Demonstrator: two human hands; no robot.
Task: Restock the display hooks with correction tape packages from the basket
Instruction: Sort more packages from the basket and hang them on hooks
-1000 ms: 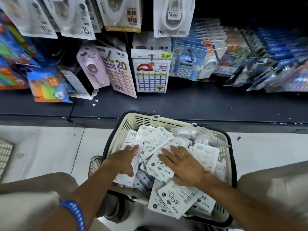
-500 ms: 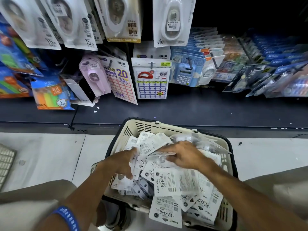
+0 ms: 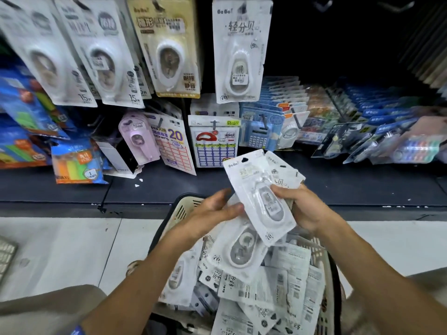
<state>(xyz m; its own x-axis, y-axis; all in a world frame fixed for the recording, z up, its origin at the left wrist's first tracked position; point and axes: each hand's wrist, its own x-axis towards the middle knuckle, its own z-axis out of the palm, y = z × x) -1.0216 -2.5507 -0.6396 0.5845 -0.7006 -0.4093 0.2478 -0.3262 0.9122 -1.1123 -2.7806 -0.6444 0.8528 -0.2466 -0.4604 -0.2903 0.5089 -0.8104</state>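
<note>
1. Right hand grips a small fan of correction tape packages above the basket, thumb curled over the front of the nearest one, fingers behind.
2. Left hand has its fingers extended and relaxed, with the fingertips touching the left edge of the held packages at about 9 o'clock from them; it grasps nothing that can be seen.
3. Held front package: a white card tilted with its top toward 11 o'clock, a hang hole and small brand lettering at the top, a clear blister over a white teardrop-shaped dispenser with a grey core, and "76" at the lower corner. A second card peeks out behind it at 1 o'clock.
4. Loose packages fill the cream basket at 6 o'clock from the hands, some face up showing the same dispenser, many face down showing printed text and codes.
5. At 12 o'clock, a matching hanging package hangs on the display, front facing out.
6. At 10 o'clock, a gold-edged tape package hangs beside it, with further white tape cards to its left.
</note>
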